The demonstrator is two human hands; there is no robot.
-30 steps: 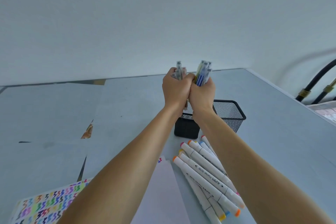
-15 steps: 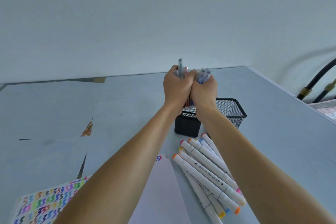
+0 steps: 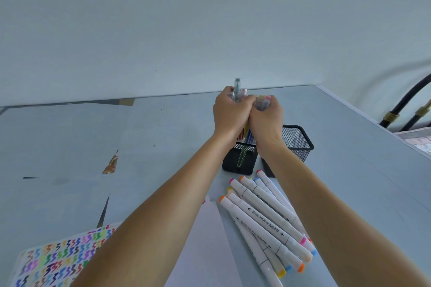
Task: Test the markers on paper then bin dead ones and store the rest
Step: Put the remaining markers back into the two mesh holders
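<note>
A: What is seen from the head view?

B: Two bare forearms are stretched forward over a pale grey table (image 3: 163, 137). The left hand (image 3: 231, 113) and the right hand (image 3: 267, 116) are pressed together side by side, just above a black mesh pen holder (image 3: 297, 141).

A: How are the hands closed?

B: The left hand's fingers are curled round a bundle of pens (image 3: 238, 88), one of which stands higher than the rest. A second bundle of pens (image 3: 263, 101), with pink and yellow ends, is gripped in the right hand. The lower ends of the pens are seen between the wrists, reaching down into the holder's nearer compartment.

A: Where are the other markers?

B: A loose pile of white markers (image 3: 268, 219) with coloured caps is laid on the table just in front of the holder, between the forearms and partly under the right one. A blank white sheet (image 3: 207, 247) is touched by the pile's left edge. At the lower left, a test sheet (image 3: 58, 261) covered with coloured squiggles is lying flat.

A: Anything else?

B: Black hoses (image 3: 405, 100) with brass fittings are seen at the far right, beyond the table's edge
</note>
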